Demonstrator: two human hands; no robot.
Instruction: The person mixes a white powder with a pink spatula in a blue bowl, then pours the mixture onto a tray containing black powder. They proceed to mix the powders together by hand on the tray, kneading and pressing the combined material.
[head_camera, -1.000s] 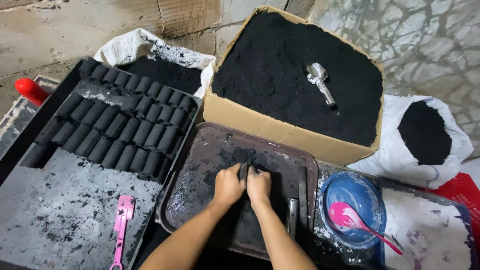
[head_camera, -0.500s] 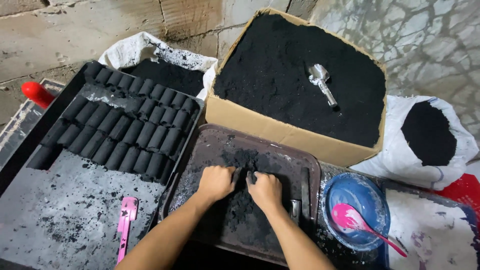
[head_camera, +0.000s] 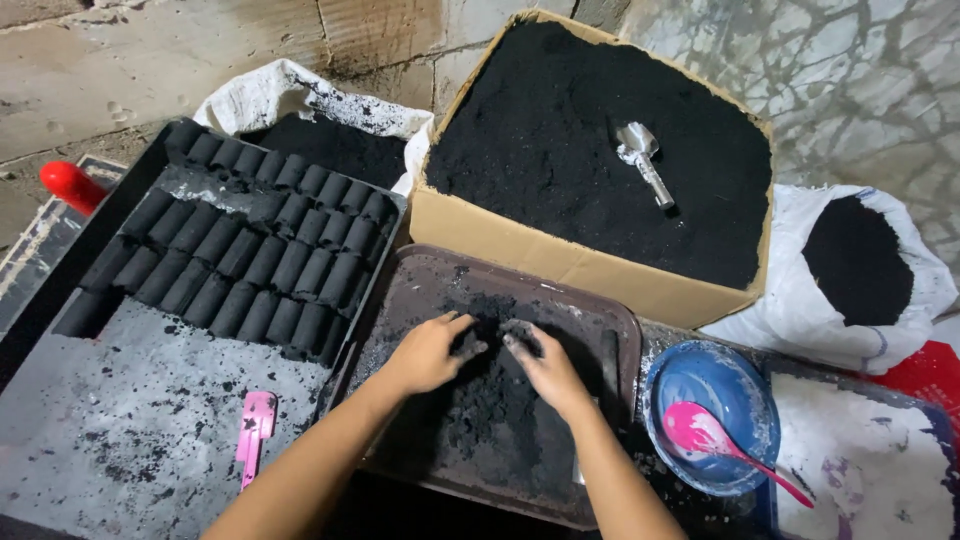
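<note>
Head view, the only one I have. My left hand (head_camera: 425, 355) and right hand (head_camera: 545, 365) are both down on the brown tray (head_camera: 600, 320), palms on a heap of black powder (head_camera: 490, 400) at the tray's middle. Left fingers (head_camera: 462, 338) curled loosely, tips in the powder at about 2 o'clock from the palm; right fingers (head_camera: 515, 338) bent inward toward 10 o'clock, blackened, tips just beside the left ones. Neither hand closes on a distinct object; both press or gather loose powder.

At 10 o'clock from the hands, a black tray (head_camera: 60, 290) carries rows of black cylindrical briquettes (head_camera: 250, 260). A pink scraper (head_camera: 254, 430) lies on its dusty bare part, at 8 o'clock.

At 1 o'clock, a cardboard box (head_camera: 560, 265) full of black powder, a metal scoop (head_camera: 642, 160) lying on top. At 3 o'clock, a blue bowl (head_camera: 720, 385) holding a pink spoon (head_camera: 715, 440). White sack (head_camera: 830, 310) of black powder beyond it, at 2 o'clock.
</note>
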